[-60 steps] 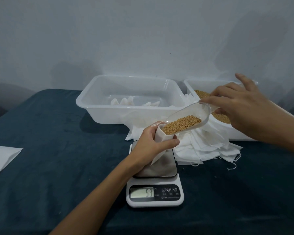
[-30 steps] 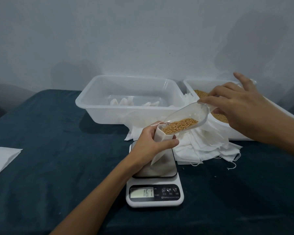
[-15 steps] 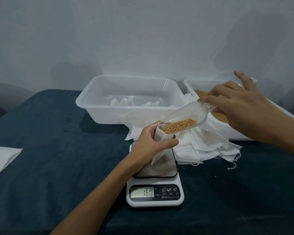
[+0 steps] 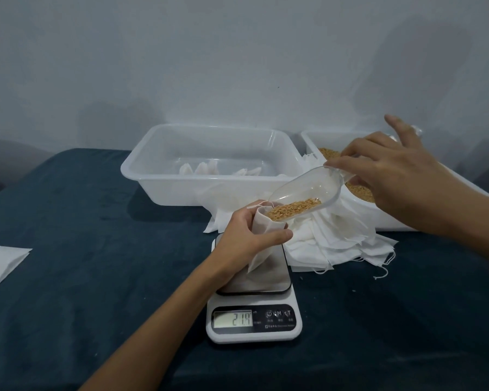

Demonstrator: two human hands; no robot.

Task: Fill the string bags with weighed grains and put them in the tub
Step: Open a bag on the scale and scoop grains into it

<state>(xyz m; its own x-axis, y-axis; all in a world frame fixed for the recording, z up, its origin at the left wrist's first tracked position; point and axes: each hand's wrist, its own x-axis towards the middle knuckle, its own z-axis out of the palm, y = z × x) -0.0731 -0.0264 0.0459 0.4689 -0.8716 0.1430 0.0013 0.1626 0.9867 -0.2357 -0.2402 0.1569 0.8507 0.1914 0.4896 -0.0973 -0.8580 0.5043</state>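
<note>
My left hand [image 4: 247, 238] grips a small white string bag [image 4: 261, 235] by its open mouth, its bottom resting on the digital scale [image 4: 254, 320], whose display reads about 21.9. My right hand [image 4: 390, 176] holds a clear plastic scoop [image 4: 305, 190] tilted down into the bag's mouth, with golden grains [image 4: 292, 208] gathered at its lip. A clear tub [image 4: 141, 170] behind the scale holds a few white filled bags [image 4: 201, 168]. A second tub [image 4: 311, 136] at the right holds loose grain.
A heap of empty white string bags [image 4: 339, 244] lies right of the scale, against the grain tub. A white sheet [image 4: 0, 263] lies at the table's left edge. The dark blue cloth covers the table; a grey wall stands close behind the tubs.
Grain has slid from the scoop into the bag, leaving less in the scoop. The scale reading has risen from about 5 to about 22. My right hand has tipped the scoop more steeply.
</note>
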